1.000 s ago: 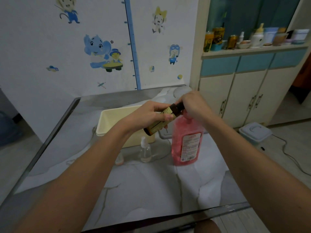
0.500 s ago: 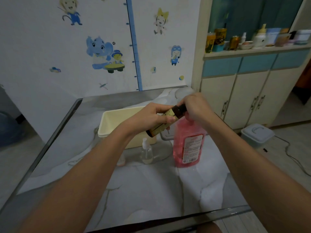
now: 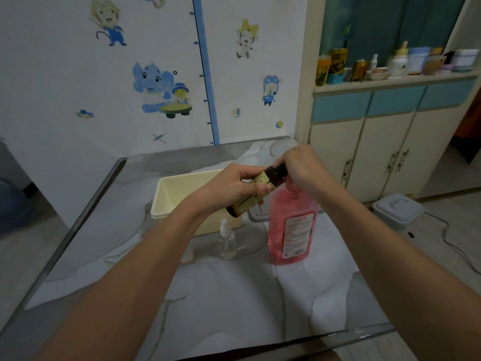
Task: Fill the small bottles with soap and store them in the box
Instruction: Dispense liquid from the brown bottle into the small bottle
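Left hand [image 3: 231, 190]: fingers curled round the middle of the small amber bottle [image 3: 272, 174], thumb over the top side, fingertips showing underneath. Right hand [image 3: 304, 168]: closed over the bottle's dark top end, fingers bunched round it. The cap or nozzle is buried in that grip, so it cannot be told whether it is on or off.

Hidden: the left hand's fingers cover most of the yellowish label; only strips show on either side of them. The right hand's wrist hides the head of the pink soap bottle [image 3: 291, 225].

Amber bottle is held in the air. Its long axis is tilted, base down and to the left, top up and to the right. It hangs in front of the cream box [image 3: 177, 194] and just left of the soap bottle's neck.

Soap bottle stands upright on the marble-patterned table [image 3: 234, 295], label facing the camera. A clear spray bottle [image 3: 227, 241] stands upright near its left, in front of the box. Another small bottle [image 3: 187, 254] is mostly hidden behind the left forearm. A grey item [image 3: 257, 214] between box and soap bottle is too cut off to name.
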`<state>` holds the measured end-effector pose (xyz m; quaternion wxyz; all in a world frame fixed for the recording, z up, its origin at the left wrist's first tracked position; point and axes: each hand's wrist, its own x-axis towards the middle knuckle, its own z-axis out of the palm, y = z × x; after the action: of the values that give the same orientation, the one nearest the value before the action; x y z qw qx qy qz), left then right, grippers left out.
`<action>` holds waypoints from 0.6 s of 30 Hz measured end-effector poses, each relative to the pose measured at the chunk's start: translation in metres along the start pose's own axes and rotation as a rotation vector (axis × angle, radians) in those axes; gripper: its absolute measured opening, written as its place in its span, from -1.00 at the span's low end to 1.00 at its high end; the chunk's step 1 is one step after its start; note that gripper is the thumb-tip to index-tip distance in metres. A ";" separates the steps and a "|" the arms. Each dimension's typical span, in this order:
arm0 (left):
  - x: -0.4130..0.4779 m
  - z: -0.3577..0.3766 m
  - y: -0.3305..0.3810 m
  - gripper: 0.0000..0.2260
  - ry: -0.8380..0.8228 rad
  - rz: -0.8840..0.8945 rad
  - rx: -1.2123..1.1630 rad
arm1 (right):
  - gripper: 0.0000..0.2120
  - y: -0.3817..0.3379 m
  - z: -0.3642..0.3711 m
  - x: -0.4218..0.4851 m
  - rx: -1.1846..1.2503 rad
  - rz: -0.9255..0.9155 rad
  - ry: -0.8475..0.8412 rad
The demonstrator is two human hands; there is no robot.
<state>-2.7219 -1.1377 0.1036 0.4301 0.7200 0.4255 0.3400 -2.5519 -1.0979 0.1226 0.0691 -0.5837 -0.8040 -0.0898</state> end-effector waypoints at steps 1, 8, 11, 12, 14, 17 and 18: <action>0.000 0.001 -0.002 -0.71 0.000 -0.004 0.003 | -0.67 -0.001 0.002 0.000 0.005 0.012 -0.010; -0.003 0.002 0.000 -0.70 0.002 -0.009 0.005 | -0.57 0.000 -0.003 -0.003 0.039 0.006 -0.060; -0.003 0.001 0.006 -0.70 0.004 0.004 -0.003 | -0.68 0.001 -0.011 -0.006 0.135 0.031 -0.051; -0.003 0.000 0.007 -0.70 0.003 0.006 0.000 | -0.71 0.002 -0.012 -0.006 0.156 0.041 -0.047; -0.003 -0.001 0.008 -0.69 0.007 0.004 0.010 | -0.73 0.001 -0.012 -0.006 0.160 0.003 -0.038; -0.002 0.001 0.004 -0.69 0.013 0.004 0.026 | -0.69 0.000 -0.006 -0.004 0.073 0.023 -0.028; -0.002 0.002 0.001 -0.70 0.013 0.004 0.027 | -0.67 -0.001 -0.002 -0.004 0.079 0.028 -0.020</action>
<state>-2.7207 -1.1408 0.1033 0.4169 0.7244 0.4315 0.3396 -2.5512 -1.1027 0.1237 0.0853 -0.5927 -0.7992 -0.0513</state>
